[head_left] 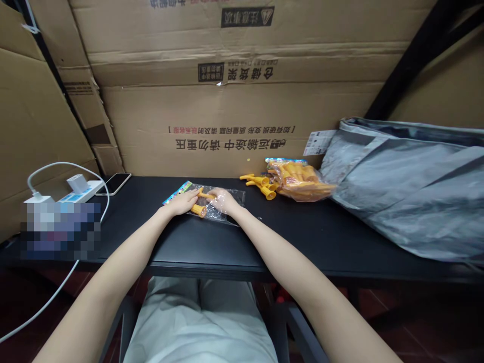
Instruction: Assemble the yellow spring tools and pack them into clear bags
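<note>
A clear plastic bag (235, 218) with a colourful printed header lies flat on the black table in front of me. My left hand (182, 202) rests on the bag beside the header, its fingers stretched out and pressing down. Under and beside that hand is an orange horn-shaped plastic piece (199, 210). My right hand (223, 199), partly covered by the clear film, has its fingers closed on a second orange plastic piece (206, 195). Whether the right hand is fully inside the bag I cannot tell.
Several loose orange pieces (266, 190) lie by a filled plastic bag (297, 180) at the right. A large grey bag (401, 196) takes the table's right end. On the left are a phone (116, 182), a power strip (88, 191) and a white cable (68, 163). Cardboard (234, 108) stands behind.
</note>
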`<state>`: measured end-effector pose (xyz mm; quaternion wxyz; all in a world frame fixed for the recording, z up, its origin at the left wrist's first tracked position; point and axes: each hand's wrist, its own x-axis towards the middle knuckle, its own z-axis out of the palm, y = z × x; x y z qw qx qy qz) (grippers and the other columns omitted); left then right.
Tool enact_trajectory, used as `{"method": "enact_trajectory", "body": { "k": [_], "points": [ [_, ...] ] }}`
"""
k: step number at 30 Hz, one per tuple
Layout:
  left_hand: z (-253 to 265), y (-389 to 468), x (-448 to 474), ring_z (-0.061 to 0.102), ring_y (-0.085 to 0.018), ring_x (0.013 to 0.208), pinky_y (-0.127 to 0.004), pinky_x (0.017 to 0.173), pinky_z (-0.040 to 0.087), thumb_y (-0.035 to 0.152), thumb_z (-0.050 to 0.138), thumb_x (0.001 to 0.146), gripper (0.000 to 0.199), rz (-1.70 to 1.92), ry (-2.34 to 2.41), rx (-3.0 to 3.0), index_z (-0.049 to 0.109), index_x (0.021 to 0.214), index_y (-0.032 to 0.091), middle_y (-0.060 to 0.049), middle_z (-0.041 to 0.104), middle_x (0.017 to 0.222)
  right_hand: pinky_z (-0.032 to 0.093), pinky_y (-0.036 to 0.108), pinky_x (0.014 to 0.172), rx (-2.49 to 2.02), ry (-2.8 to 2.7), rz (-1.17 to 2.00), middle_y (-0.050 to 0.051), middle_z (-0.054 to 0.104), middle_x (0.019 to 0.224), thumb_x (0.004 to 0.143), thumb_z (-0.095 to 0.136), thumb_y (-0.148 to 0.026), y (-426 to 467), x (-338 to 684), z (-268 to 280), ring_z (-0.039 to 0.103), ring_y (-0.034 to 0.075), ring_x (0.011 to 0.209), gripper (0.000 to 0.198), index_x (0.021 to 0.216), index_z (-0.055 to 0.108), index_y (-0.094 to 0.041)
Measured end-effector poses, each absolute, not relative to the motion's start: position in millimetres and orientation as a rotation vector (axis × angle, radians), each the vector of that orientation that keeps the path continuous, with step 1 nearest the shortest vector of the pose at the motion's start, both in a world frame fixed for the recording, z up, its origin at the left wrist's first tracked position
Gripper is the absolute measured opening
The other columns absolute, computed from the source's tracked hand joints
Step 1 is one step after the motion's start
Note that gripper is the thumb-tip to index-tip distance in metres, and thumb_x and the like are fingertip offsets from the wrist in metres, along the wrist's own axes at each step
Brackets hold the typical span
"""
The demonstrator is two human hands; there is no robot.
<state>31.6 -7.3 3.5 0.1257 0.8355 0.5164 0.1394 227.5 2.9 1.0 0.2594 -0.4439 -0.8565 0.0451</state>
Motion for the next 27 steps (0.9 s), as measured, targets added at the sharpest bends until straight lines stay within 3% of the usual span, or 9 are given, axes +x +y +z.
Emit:
{"method": "enact_trajectory", "body": {
  "k": [6, 13, 18, 27],
  "points": [
    [1.4, -8.6, 35.9, 0.025, -0.014, 0.141, -0.027, 0.117, 0.014, 0.036, 0.022, 0.092, 0.059, 0.397, 1.465, 2.451, 0.036, 0.144, 0.012, -0.005, 0.03, 0.151, 0.045, 0.029, 0.085, -1.221, -2.305, 0.119, 0.01, 0.071, 0.096, 0.082, 0.06, -0.017, 4.2, 227.3, -0.6, 0.064, 0.021, 0.092, 0.015, 0.09, 0.071, -0.014],
    [3.4, -10.3, 38.2, 0.026, -0.014, 0.14, -0.026, 0.117, 0.014, 0.034, 0.026, 0.09, 0.059, 0.471, 1.434, 2.382, 0.04, 0.141, 0.01, -0.005, 0.033, 0.15, 0.046, 0.032, 0.088, -1.201, -2.317, 0.168, 0.014, 0.07, 0.1, 0.082, 0.059, -0.017, 2.9, 226.9, 2.8, 0.064, 0.023, 0.097, 0.018, 0.094, 0.071, -0.011],
    [4.3, -4.6, 33.5, 0.027, -0.014, 0.14, -0.027, 0.117, 0.014, 0.033, 0.03, 0.088, 0.057, 0.506, 1.459, 2.324, 0.042, 0.141, 0.017, -0.001, 0.033, 0.15, 0.047, 0.033, 0.09, -1.205, -2.313, 0.183, 0.014, 0.069, 0.107, 0.082, 0.058, -0.017, -0.1, 231.9, 7.7, 0.064, 0.025, 0.1, 0.023, 0.101, 0.07, -0.013],
    [0.5, 8.2, 8.8, 0.035, -0.019, 0.137, -0.033, 0.116, 0.02, 0.04, 0.028, 0.093, 0.053, 0.786, 1.575, 2.006, 0.052, 0.133, 0.016, -0.005, 0.042, 0.145, 0.041, 0.039, 0.103, -1.246, -2.339, 0.236, 0.017, 0.057, 0.13, 0.077, 0.06, -0.01, -2.0, 241.2, 12.1, 0.053, 0.029, 0.122, 0.048, 0.124, 0.06, -0.011]
  ]
}}
